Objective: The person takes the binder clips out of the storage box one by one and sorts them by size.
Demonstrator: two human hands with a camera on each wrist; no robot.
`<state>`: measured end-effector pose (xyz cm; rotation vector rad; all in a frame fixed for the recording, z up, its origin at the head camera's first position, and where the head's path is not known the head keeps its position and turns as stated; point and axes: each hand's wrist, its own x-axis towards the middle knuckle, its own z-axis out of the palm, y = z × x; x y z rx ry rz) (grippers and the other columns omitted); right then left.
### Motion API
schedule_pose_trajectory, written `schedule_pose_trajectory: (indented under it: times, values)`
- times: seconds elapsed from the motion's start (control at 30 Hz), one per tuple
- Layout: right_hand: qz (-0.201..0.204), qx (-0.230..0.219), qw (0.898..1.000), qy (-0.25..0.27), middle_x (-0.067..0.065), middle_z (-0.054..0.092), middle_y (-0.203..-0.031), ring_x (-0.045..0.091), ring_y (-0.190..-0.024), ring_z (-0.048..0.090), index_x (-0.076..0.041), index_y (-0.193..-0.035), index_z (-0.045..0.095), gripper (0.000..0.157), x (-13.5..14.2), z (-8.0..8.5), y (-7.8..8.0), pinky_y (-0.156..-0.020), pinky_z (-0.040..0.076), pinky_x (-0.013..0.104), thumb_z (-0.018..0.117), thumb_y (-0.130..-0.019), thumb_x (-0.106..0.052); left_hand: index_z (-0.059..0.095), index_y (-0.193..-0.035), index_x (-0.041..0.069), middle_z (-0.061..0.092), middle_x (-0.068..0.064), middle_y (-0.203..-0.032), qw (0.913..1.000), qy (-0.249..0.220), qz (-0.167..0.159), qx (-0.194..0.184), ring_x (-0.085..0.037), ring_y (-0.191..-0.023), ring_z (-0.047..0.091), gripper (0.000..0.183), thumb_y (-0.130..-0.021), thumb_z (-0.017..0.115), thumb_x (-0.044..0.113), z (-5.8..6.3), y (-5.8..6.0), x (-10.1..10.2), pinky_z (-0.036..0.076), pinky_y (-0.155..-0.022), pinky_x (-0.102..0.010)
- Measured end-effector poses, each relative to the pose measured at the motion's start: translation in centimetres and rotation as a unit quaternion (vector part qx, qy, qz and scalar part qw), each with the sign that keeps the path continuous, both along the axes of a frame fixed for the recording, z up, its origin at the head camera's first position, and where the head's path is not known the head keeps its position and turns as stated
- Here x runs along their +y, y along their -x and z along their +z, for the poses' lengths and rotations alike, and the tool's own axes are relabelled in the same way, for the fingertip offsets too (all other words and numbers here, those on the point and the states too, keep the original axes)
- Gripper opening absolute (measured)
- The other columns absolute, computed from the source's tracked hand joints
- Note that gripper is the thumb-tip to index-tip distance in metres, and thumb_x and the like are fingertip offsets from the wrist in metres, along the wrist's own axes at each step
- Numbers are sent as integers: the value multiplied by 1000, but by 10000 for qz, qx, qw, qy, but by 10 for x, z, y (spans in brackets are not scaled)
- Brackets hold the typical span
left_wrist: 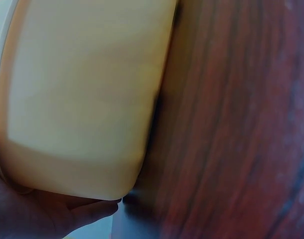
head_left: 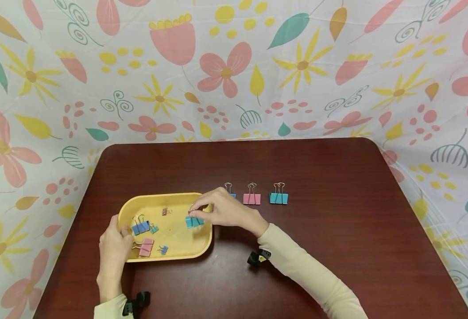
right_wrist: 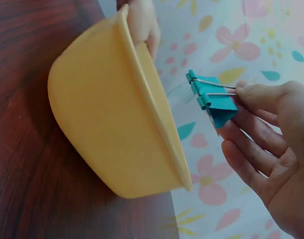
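My right hand [head_left: 227, 210] pinches a large teal binder clip [head_left: 194, 222] by its wire handle, above the right end of a yellow plastic tub [head_left: 182, 244]. In the right wrist view, thumb and fingertips hold that clip near the tub's rim, its wire handles pointing toward the thumb. My left hand [head_left: 114, 248] grips the tub's left end, thumb over the rim. Inside the tub lie a large blue clip [head_left: 140, 228], a large pink clip [head_left: 146, 247], a small teal clip [head_left: 154, 229], a small blue clip [head_left: 163, 250] and a small reddish clip [head_left: 164, 212].
Right of the tub, a pink binder clip [head_left: 252, 199] and a teal binder clip [head_left: 279, 198] stand in a row with a blue clip [head_left: 233, 195], partly hidden by my right hand. Beneath everything is a dark brown table [head_left: 337, 230]; a floral cloth [head_left: 226, 102] hangs around it.
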<state>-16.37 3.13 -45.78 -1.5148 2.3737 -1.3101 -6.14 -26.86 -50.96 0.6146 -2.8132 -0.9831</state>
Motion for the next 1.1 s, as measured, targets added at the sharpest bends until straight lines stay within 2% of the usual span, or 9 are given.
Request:
schedule_pose_trajectory:
  times: [0.17, 0.47, 0.63, 0.73, 0.83, 0.93, 1.03, 1.1]
  values:
    - [-253, -213, 9993, 167, -6, 77, -88, -7, -78, 66, -14, -93, 82, 10, 10, 2, 4, -66, 57, 26, 75, -93, -21, 46, -140, -3, 62, -36, -118, 10000, 0, 16, 11, -54, -107, 59, 41, -100, 43, 5, 0, 0, 0, 43, -87, -65]
    - [-480, -293, 9976, 409, -7, 77, -89, -2, -81, 68, -11, -94, 82, 11, 29, 3, 11, -69, 57, 34, 73, -94, -18, 46, -140, -4, 62, -37, -117, 10000, -11, -9, -37, -55, -108, 58, 41, -101, 43, 6, 2, -1, 0, 43, -88, -65]
    - [-690, -348, 9967, 251, -6, 77, -92, 0, -85, 69, -12, -96, 81, 12, 39, 1, 12, -73, 57, 29, 72, -94, -19, 46, -139, -5, 61, -37, -117, 10000, -6, 3, -8, -56, -109, 58, 40, -100, 43, 5, 1, 0, 0, 42, -88, -65]
    - [-806, -353, 9960, 168, -6, 77, -92, 3, -84, 69, -11, -97, 81, 12, 45, -2, 12, -70, 57, 31, 72, -94, -19, 47, -139, -5, 62, -37, -116, 10000, 19, 11, 55, -56, -107, 58, 40, -100, 43, 5, 1, 1, 0, 43, -86, -65]
    - [-981, -324, 9946, 51, -8, 77, -91, 5, -84, 71, -11, -97, 81, 11, 52, -5, 12, -74, 58, 34, 73, -94, -19, 47, -139, -4, 62, -37, -116, 10000, 32, 19, 64, -56, -107, 59, 40, -100, 43, 5, 1, 1, 0, 43, -85, -65]
    - [-1123, -226, 9933, -156, -9, 77, -89, 4, -81, 70, -14, -95, 81, 10, 57, -10, 11, -72, 58, 32, 73, -94, -20, 46, -139, -4, 62, -37, -117, 10000, 25, 21, 24, -56, -108, 58, 40, -100, 43, 5, 1, 0, 0, 43, -86, -65]
    - [-1119, -181, 9930, -332, -8, 77, -90, 3, -83, 70, -16, -94, 80, 10, 61, -17, 9, -65, 56, 29, 72, -95, -21, 46, -140, -4, 61, -37, -119, 10000, 2, 24, -18, -56, -109, 58, 41, -100, 43, 5, 1, 1, 0, 43, -87, -65]
    - [-1081, -180, 9929, -456, -9, 76, -91, 1, -83, 69, -17, -95, 80, 10, 63, -21, 8, -70, 56, 26, 71, -95, -21, 46, -140, -4, 61, -37, -119, 10000, -1, 29, -32, -56, -109, 58, 41, -101, 43, 5, 1, 1, 0, 43, -87, -65]
